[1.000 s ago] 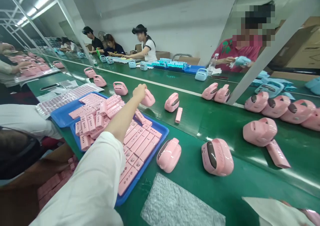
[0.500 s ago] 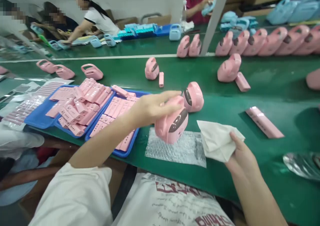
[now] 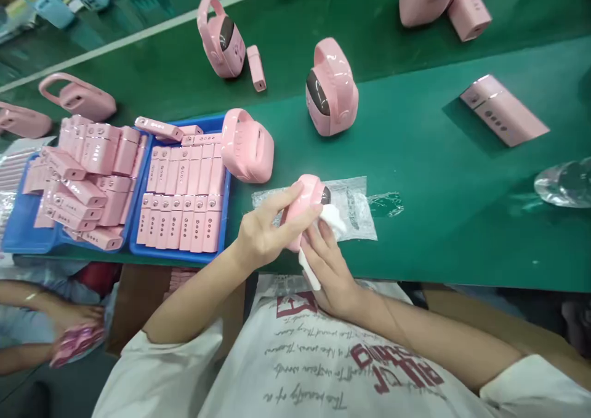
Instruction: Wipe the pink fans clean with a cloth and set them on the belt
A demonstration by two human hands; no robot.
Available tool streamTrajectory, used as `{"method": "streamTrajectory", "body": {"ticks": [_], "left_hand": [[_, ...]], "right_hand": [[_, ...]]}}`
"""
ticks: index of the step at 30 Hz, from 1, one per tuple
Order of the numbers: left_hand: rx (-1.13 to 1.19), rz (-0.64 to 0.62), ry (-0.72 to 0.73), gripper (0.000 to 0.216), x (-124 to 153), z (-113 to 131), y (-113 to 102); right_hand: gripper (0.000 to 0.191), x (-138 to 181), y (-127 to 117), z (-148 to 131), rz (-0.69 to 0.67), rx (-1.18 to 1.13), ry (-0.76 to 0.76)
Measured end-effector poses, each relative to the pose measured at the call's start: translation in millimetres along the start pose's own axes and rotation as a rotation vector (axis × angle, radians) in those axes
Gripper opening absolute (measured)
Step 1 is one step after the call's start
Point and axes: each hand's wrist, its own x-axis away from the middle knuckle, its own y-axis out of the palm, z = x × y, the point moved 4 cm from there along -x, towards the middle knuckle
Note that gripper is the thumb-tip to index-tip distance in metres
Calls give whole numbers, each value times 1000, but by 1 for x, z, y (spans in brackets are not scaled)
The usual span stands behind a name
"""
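My left hand (image 3: pixel 261 230) is closed around a small pink handheld device with a dark window (image 3: pixel 305 195), low over the table's front edge. My right hand (image 3: pixel 335 276) presses a folded white cloth (image 3: pixel 336 220) against the device's lower right side; fingers cover much of both. Beneath them lies a clear bubble-wrap sheet (image 3: pixel 357 205). Just left and beyond stands a pink device with a loop handle (image 3: pixel 249 147). Another such device (image 3: pixel 335 95), its dark window facing left, stands farther back.
Blue trays (image 3: pixel 225 221) of pink rectangular sticks are at left. A loose pink stick (image 3: pixel 505 110) and a clear plastic object (image 3: pixel 566 184) lie right. More handled devices (image 3: pixel 226 45) stand along the back. Another person's hands (image 3: pixel 76 325) hold something pink at lower left.
My view has tilted down. The device in my left hand has come toward my body, and my right hand has brought the cloth left onto it.
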Motion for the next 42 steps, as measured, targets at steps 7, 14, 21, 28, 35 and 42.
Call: {"method": "streamTrajectory", "body": {"ticks": [7, 14, 21, 28, 35, 42], "left_hand": [[128, -2, -83, 63, 3, -3, 7], [163, 33, -42, 55, 2, -5, 4], [456, 111, -589, 59, 52, 9, 17], [177, -35, -652, 115, 37, 24, 34], [99, -207, -690, 89, -11, 11, 17], [180, -297, -632, 73, -42, 20, 11]], "right_hand": [[64, -13, -10, 4, 59, -52, 184], [45, -17, -43, 45, 414, -580, 800], [26, -50, -70, 75, 567, -928, 1044], [45, -55, -31, 57, 432, -909, 938], [47, -65, -45, 71, 518, -748, 788], [34, -90, -79, 14, 357, 38, -54]]}}
